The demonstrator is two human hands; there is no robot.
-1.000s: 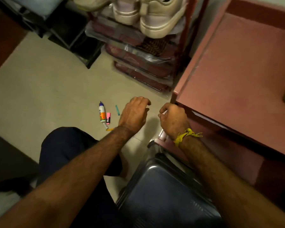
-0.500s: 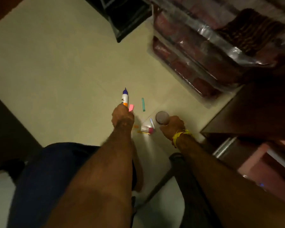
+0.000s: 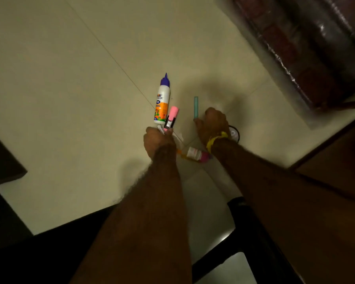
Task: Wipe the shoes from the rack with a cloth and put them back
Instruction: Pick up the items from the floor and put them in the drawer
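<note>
Fingers of the left hand curled under, hidden; grip on the pink marker beside the glue bottle unclear. Right hand, right of that bottle, covering most of a round dark object. Rack far right of the bottle, blurred and cut by the frame edge.

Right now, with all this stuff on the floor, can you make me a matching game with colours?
Things:
1. Glue bottle's cap
2. Highlighter's cap
3. Thin strip on the floor
4. Thread band on the right wrist

Colours:
A. Yellow
B. Pink
C. Blue-purple
D. Teal

Pairs: 1-C, 2-B, 3-D, 4-A
</note>
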